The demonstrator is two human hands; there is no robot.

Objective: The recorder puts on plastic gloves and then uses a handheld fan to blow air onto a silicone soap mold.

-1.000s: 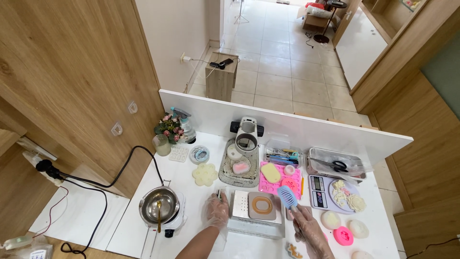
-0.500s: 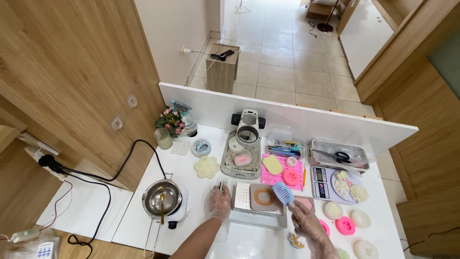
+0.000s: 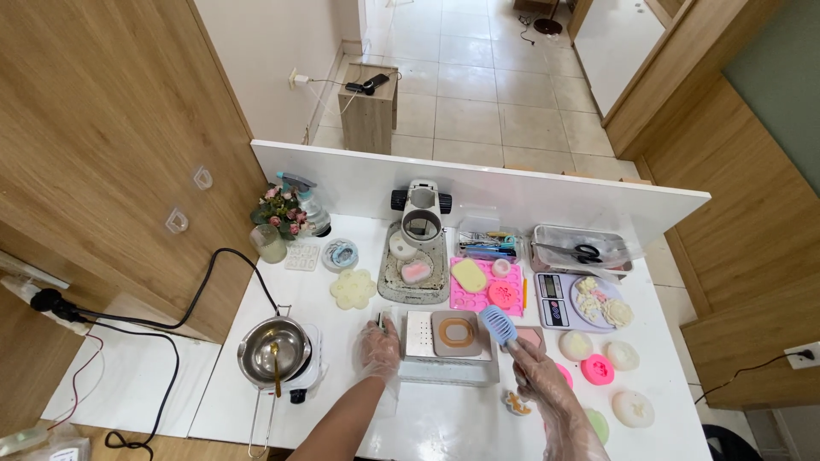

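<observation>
While both gloved hands work mid-desk (image 3: pixel 444 423), left hand (image 3: pixel 380 348) lies flat, fingers loosely spread, steadying grey tray's (image 3: pixel 448 369) left edge, nothing clasped. Right hand (image 3: pixel 536 376) has its grip closed round handle of blue slotted scoop (image 3: pixel 498 325), head raised over tray beside round brown mould (image 3: pixel 455 332). Pink moulds just right.

walls: wood panels (image 3: pixel 94 128) | floor: pale tiles (image 3: pixel 478 85) | furniture: small wooden stand (image 3: pixel 369 107)
</observation>
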